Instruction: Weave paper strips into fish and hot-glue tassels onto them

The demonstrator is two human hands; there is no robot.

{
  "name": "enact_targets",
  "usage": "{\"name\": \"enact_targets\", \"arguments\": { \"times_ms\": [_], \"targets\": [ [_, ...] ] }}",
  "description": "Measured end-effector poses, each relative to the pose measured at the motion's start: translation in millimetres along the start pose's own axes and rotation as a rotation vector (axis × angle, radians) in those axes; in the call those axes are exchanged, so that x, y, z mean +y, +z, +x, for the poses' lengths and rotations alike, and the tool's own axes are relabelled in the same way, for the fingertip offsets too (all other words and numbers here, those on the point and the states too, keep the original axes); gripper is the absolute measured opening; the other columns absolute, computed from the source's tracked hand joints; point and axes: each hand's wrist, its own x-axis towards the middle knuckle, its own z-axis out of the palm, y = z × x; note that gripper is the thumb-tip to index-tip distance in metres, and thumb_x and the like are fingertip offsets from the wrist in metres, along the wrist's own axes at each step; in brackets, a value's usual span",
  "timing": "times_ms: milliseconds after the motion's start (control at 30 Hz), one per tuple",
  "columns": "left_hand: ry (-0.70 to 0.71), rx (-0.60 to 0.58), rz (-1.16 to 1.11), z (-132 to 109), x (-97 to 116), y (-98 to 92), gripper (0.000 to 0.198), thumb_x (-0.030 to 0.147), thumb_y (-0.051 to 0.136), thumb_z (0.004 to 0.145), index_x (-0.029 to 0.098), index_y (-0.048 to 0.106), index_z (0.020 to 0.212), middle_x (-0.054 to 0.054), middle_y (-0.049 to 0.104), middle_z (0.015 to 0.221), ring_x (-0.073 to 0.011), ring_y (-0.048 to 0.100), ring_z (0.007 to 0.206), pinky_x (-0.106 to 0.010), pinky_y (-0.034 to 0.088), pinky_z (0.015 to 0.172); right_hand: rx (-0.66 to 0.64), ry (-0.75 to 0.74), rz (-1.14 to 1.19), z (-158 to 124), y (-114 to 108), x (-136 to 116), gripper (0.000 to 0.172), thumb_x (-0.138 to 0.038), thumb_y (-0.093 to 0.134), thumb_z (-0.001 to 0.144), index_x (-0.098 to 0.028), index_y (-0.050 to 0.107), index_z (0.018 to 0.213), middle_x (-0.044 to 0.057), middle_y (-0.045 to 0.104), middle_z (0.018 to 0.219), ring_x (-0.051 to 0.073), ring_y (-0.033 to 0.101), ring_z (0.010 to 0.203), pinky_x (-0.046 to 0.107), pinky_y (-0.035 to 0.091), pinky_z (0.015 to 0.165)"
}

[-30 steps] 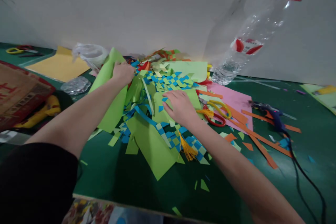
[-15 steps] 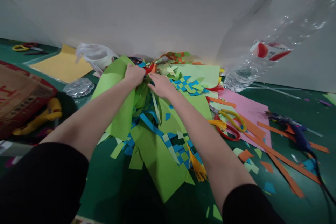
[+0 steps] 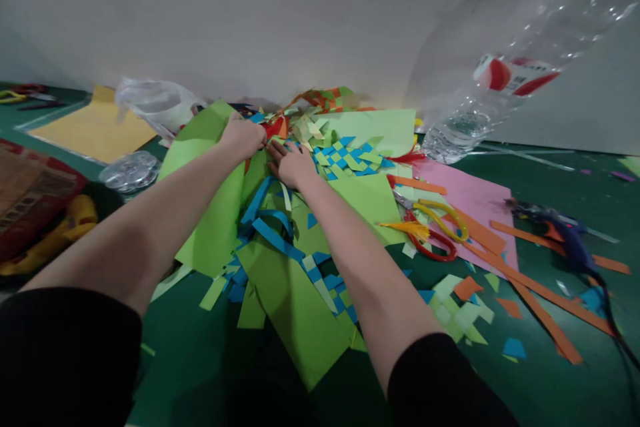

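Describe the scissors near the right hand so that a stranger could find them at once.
Start at the clear plastic bottle leaning on the wall, then go down over the pink paper sheet. The scissors lie at its near-left edge, right of the right hand. They alone have loop handles, one yellow, one red.

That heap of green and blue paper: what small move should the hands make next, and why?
Probably lift the green sheet aside with the left hand. It already grips the sheet's top edge, and the sheet covers part of the woven blue-and-green strips where the right hand rests flat, fingers toward the red scraps.
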Motion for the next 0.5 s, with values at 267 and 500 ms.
{"name": "enact_targets", "arguments": {
  "times_ms": [267, 500],
  "targets": [
    [0.003, -0.018, -0.036, 4, -11, 2.5, 0.028, 0.025, 0.05, 0.095, 0.009, 0.069, 0.108, -0.012, 0.071, 0.107, -0.0251, 0.058, 0.108, -0.047, 0.026, 0.105, 0.033, -0.014, 0.0, -3, 2, -1, 0.046, -0.034, 0.038, 0.101, -0.028, 0.048, 0.145, -0.003, 0.028, 0.162, 0.03, 0.021, 0.15, 0.058, 0.014, 0.12],
    [-0.044, -0.029, -0.112, -4, -15, 9.2, 0.037, 0.031, 0.048, 0.099, 0.003, 0.065, 0.118, -0.013, 0.059, 0.129, -0.0335, 0.042, 0.131, -0.055, 0.015, 0.109, -0.068, -0.018, 0.033, 9, 6, 1, 0.042, -0.034, 0.037, 0.103, -0.01, 0.053, 0.135, 0.0, 0.028, 0.161, 0.025, 0.015, 0.151, 0.056, 0.005, 0.119]
  ]
}}
